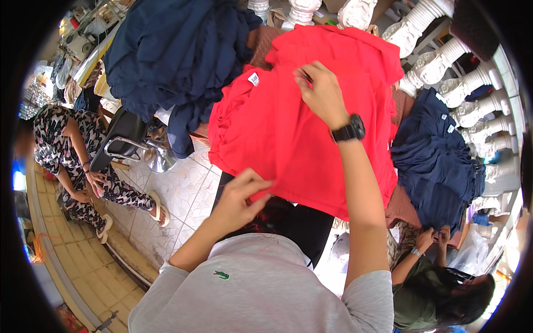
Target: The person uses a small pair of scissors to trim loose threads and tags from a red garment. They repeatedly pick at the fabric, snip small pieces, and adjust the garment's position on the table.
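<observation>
Though left fingers (pixel 255 186) blur, red cloth (pixel 302 147) seems touched.

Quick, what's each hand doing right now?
Left hand: curled at the red cloth; can't tell if it's gripping.
Right hand: half-curled over the red cloth; grip can't be told.

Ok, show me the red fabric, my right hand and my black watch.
Red fabric (pixel 304 133), head view: middle of its top layer.
Right hand (pixel 323 95), head view: back of the hand.
Black watch (pixel 356 127), head view: its case.
</observation>
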`<state>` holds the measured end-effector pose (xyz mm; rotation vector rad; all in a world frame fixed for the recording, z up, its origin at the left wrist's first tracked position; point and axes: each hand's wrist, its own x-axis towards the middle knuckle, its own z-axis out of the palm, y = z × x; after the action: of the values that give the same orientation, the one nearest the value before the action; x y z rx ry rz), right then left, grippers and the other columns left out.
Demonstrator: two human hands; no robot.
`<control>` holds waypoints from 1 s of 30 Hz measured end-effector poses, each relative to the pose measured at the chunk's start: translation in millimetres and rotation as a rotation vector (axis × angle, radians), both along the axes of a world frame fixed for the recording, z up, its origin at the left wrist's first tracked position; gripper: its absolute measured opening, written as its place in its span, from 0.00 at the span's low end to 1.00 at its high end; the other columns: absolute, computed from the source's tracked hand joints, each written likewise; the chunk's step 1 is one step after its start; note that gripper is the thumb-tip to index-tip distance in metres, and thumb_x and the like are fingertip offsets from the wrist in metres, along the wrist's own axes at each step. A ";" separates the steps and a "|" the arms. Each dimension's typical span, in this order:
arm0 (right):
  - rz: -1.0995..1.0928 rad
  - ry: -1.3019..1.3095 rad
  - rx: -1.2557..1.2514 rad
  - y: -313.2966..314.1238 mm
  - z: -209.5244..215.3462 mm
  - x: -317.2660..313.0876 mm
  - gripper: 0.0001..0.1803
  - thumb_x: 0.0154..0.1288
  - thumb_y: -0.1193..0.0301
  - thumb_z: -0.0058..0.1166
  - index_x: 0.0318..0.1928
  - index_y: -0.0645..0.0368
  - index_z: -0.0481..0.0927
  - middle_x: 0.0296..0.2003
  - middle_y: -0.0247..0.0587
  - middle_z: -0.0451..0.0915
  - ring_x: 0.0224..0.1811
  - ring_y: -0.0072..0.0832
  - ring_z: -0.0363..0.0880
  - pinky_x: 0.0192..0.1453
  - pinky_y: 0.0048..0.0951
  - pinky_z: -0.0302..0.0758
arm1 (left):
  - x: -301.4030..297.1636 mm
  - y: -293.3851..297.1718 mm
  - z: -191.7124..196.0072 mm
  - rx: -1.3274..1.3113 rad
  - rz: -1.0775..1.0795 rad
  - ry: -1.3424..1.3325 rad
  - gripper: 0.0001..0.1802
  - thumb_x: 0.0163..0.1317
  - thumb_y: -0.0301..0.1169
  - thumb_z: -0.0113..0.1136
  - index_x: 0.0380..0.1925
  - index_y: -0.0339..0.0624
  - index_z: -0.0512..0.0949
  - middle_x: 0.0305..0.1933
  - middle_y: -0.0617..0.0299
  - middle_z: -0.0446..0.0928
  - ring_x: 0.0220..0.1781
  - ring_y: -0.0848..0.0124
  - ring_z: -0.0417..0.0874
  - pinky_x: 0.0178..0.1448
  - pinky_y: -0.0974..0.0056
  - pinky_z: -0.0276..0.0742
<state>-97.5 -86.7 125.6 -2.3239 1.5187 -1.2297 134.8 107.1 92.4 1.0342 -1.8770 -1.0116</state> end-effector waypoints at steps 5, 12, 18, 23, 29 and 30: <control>0.261 0.383 0.126 -47.9 -20.8 18.1 0.15 0.54 0.84 0.52 0.39 0.56 0.85 0.45 0.33 0.82 0.47 0.41 0.83 0.46 0.40 0.81 | -10.2 -2.0 -16.3 0.025 0.065 -0.100 0.13 0.56 0.17 0.67 0.43 0.35 0.80 0.38 0.57 0.72 0.42 0.63 0.79 0.44 0.61 0.75; 0.304 0.679 0.104 -45.1 -11.8 22.5 0.15 0.54 0.82 0.54 0.43 0.56 0.82 0.45 0.39 0.79 0.47 0.44 0.83 0.45 0.44 0.81 | 8.9 -8.2 -35.4 -0.030 0.099 0.009 0.14 0.55 0.15 0.68 0.34 0.34 0.71 0.46 0.54 0.70 0.43 0.64 0.78 0.51 0.66 0.76; 0.232 0.531 0.149 -54.2 12.2 -27.4 0.13 0.57 0.80 0.53 0.42 0.55 0.83 0.45 0.42 0.80 0.47 0.48 0.83 0.47 0.49 0.81 | 4.0 -15.1 -30.2 0.184 0.204 -0.057 0.10 0.61 0.20 0.63 0.42 0.32 0.77 0.52 0.47 0.78 0.56 0.55 0.80 0.60 0.61 0.75; 0.179 0.233 0.027 -38.0 81.0 -83.5 0.07 0.67 0.69 0.57 0.41 0.59 0.81 0.36 0.44 0.78 0.46 0.43 0.82 0.50 0.42 0.78 | 34.4 -67.3 17.6 0.494 -0.285 0.173 0.19 0.64 0.25 0.59 0.55 0.32 0.80 0.55 0.55 0.84 0.54 0.63 0.83 0.62 0.63 0.74; 0.283 -0.159 -0.033 3.7 211.7 -117.1 0.08 0.76 0.66 0.55 0.45 0.57 0.80 0.29 0.29 0.76 0.29 0.18 0.73 0.33 0.23 0.68 | 79.8 -176.7 55.4 0.375 -0.421 1.166 0.14 0.67 0.33 0.51 0.44 0.36 0.81 0.52 0.51 0.82 0.49 0.61 0.83 0.56 0.58 0.77; 0.267 -0.232 -0.031 4.9 225.7 -125.6 0.08 0.76 0.66 0.55 0.45 0.57 0.80 0.29 0.28 0.75 0.28 0.18 0.72 0.32 0.22 0.67 | 75.6 -189.0 38.1 0.440 -0.255 1.010 0.16 0.68 0.34 0.50 0.47 0.36 0.80 0.53 0.50 0.81 0.51 0.60 0.82 0.58 0.57 0.76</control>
<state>-223.1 -81.9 351.3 -2.2186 1.0852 -1.3978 210.4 -82.0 130.5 0.3378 -0.9655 -1.7276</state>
